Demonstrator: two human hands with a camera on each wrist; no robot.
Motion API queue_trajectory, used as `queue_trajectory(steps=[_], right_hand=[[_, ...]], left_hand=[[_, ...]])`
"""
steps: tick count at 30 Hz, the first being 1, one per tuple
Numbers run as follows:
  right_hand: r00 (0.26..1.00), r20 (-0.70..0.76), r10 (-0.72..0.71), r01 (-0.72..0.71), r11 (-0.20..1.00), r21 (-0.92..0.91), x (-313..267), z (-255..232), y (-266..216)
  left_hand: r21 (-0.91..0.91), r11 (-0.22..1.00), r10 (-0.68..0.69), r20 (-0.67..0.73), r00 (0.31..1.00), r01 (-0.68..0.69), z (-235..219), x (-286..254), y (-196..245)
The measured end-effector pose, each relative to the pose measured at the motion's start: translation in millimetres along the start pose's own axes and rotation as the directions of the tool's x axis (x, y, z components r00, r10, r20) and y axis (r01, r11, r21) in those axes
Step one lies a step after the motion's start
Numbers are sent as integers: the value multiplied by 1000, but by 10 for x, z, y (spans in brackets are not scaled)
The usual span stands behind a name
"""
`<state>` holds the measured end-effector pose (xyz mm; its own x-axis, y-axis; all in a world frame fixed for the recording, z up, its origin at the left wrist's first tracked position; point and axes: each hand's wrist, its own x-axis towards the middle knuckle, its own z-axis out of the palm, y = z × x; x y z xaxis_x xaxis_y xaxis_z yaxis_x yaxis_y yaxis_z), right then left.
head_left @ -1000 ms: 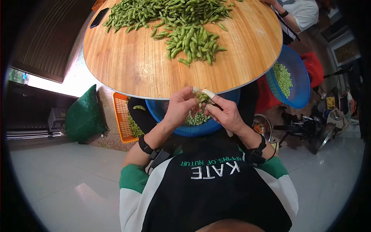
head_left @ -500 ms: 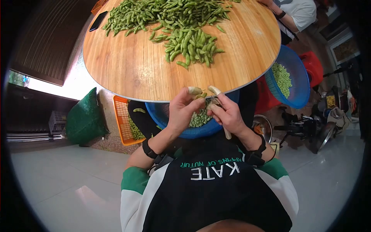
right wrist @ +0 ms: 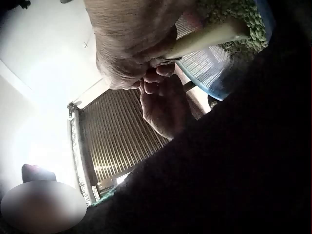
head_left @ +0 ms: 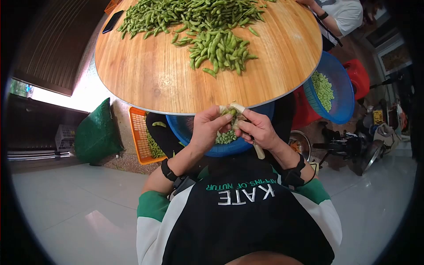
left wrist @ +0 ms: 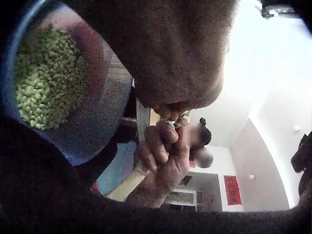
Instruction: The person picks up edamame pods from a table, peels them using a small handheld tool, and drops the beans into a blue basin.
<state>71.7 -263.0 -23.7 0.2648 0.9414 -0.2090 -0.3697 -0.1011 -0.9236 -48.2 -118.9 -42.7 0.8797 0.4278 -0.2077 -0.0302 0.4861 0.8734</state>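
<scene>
In the head view my left hand (head_left: 204,129) pinches a green soybean pod (head_left: 232,112) at the near edge of the round table. My right hand (head_left: 263,131) meets it there, with thumb and fingertips at the pod. A pale handle-like stick (head_left: 259,151) juts from under the curled fingers of my right hand; its other end is hidden. Whitish coverings wrap some fingertips on both hands. Below the hands stands a blue basin (head_left: 221,153) with shelled beans (head_left: 226,136). In the left wrist view, the right hand's fingers curl around the pale stick.
A large heap of pods (head_left: 194,15) and a smaller pile (head_left: 221,51) lie on the wooden table (head_left: 137,79). An orange basket (head_left: 140,150) with pods stands left, beside a green sack (head_left: 98,132). Another blue basin (head_left: 342,95) holds beans at right. Someone sits across the table.
My hands drew slightly apart half a second ago and are now together again at the pod. The piles on the table look unchanged.
</scene>
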Motion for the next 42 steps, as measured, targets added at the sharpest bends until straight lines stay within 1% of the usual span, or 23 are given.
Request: queue_trajectory(steps=[4,6,7,9,10,11,13,15,16,18,20,21,22,23,26,27,29,34,36,39,40,41,42], right_hand=[[999,-8,-44,43,997,-57,18,7,22],[997,-4,-79,78,992,-103,56,-31,52],[999,0,-42,42,999,-35,76,-67,81],[1000,6,-4,3,999,33,66,-66,78],[999,-15,-28,27,997,-69,51,-41,35],[998,-34,-53,46,985,-169,40,-22,18],[992,-59,-108,93,974,-207,39,16,48],[982,-83,-173,147,956,-253,63,66,53],[965,-155,-210,172,959,-225,71,106,57],[943,-230,-241,198,961,-194,74,120,88],[889,-355,-289,211,947,-243,112,89,136],[888,-356,-291,213,947,-242,121,86,123],[906,-333,-260,202,959,-200,122,87,105],[923,-309,-229,188,969,-158,119,85,96],[919,-325,-224,176,970,-171,134,75,102],[918,-325,-226,178,969,-171,139,56,103],[948,-287,-137,141,990,-5,139,2,99],[955,-258,-145,176,979,102,173,-10,109],[953,-258,-156,187,977,101,167,9,114],[962,-233,-144,148,989,0,153,34,107],[942,-210,-260,218,954,-204,161,39,138],[915,-165,-369,282,874,-396,163,48,159],[957,-97,-274,215,893,-396,106,63,85]], left_hand=[[-21,1000,15,-18,1000,-16,-5,-14,19],[-146,987,-70,22,997,72,-37,23,24],[-146,987,-69,21,997,72,-37,34,38],[-305,935,-163,81,983,180,-23,45,75],[-306,936,-158,79,984,175,-26,54,73],[-278,946,-151,73,986,165,-30,48,58],[-250,954,-150,68,986,163,-17,13,25],[67,997,-42,-16,999,43,15,15,17],[66,997,-40,-15,999,41,29,11,-11],[350,925,184,-64,981,-151,61,-29,-83],[325,928,220,-82,972,-183,165,-75,-105],[298,930,254,-99,962,-215,199,-92,-102],[391,884,298,-47,953,-257,180,-97,-123],[391,884,297,-45,954,-257,184,-116,-121],[610,683,440,96,893,-402,218,-150,-46],[610,682,441,98,892,-404,216,-148,-48],[625,663,419,147,896,-412,213,-138,-71],[615,611,491,199,848,-498,187,-164,-76],[717,456,466,313,828,-528,175,-196,-53],[705,466,515,276,812,-535,160,-238,-15],[652,611,440,191,877,-449,129,-274,15],[656,608,440,190,878,-447,64,-322,84],[687,576,461,174,870,-442,-13,-381,213]])
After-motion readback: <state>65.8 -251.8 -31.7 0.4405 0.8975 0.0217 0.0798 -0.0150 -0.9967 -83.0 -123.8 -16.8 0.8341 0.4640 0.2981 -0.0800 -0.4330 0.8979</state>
